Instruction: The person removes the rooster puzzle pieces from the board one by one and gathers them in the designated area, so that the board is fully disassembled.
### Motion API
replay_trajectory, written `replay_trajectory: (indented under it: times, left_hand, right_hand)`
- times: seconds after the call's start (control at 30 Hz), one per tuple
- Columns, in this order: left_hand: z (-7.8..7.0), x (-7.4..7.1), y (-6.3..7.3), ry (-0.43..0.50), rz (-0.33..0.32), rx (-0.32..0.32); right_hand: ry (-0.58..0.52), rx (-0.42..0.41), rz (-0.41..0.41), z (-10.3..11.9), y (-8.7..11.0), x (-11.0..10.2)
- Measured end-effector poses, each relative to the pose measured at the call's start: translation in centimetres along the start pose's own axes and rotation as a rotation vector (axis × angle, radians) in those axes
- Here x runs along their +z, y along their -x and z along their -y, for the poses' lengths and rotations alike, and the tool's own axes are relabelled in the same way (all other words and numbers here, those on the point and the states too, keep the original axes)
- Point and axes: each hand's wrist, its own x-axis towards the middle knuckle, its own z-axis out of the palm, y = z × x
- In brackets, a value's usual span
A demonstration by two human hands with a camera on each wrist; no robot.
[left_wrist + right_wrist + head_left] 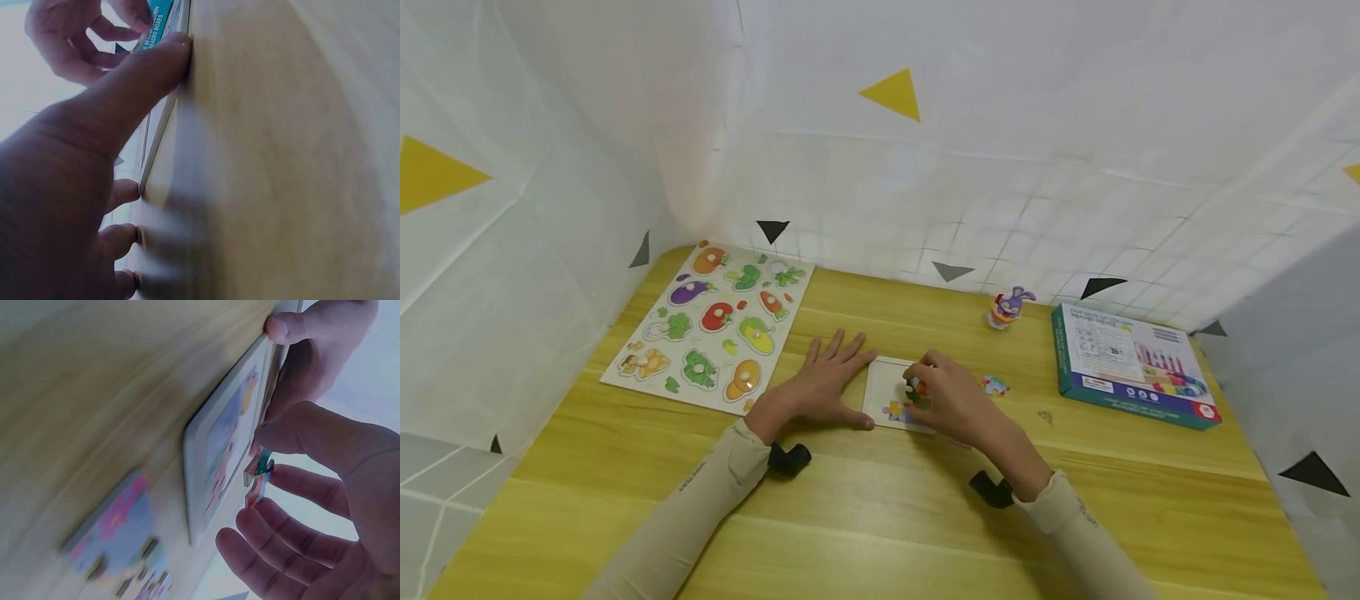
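Observation:
A small white puzzle tray (883, 377) lies on the wooden table. Pieces placed inside it (228, 434) show in the right wrist view. My left hand (827, 385) lies with fingers spread at the tray's left side, its thumb and forefinger touching the edge. Over the tray, my right hand (957, 402) pinches a colourful jigsaw piece (257, 472) between thumb and fingers, raised above the surface. Another loose jigsaw piece (996, 385) lies to the right of that hand. In the right wrist view, loose pieces (119, 525) rest on the table near the tray.
A vegetable peg puzzle board (718, 346) lies at the left. Toward the back stands a small purple rabbit figure (1009, 308). A teal-edged box (1135, 362) is at the right. Black curved objects (788, 460) sit at both wrists. White sheeting (1000, 167) borders the table.

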Motion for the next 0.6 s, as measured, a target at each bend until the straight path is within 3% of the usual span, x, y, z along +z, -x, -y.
replay_trajectory:
  times: [0.27, 0.6]
  left_hand:
    - [-0.2, -0.1, -0.1, -0.004, 0.007, 0.009]
    - [-0.1, -0.1, 0.0, 0.007, -0.002, 0.005]
  right_hand:
    - [0.021, 0.048, -0.005, -1.4, 1.7, -0.7]
    - [0.047, 0.044, -0.017, -2.6, 3.0, -2.0]
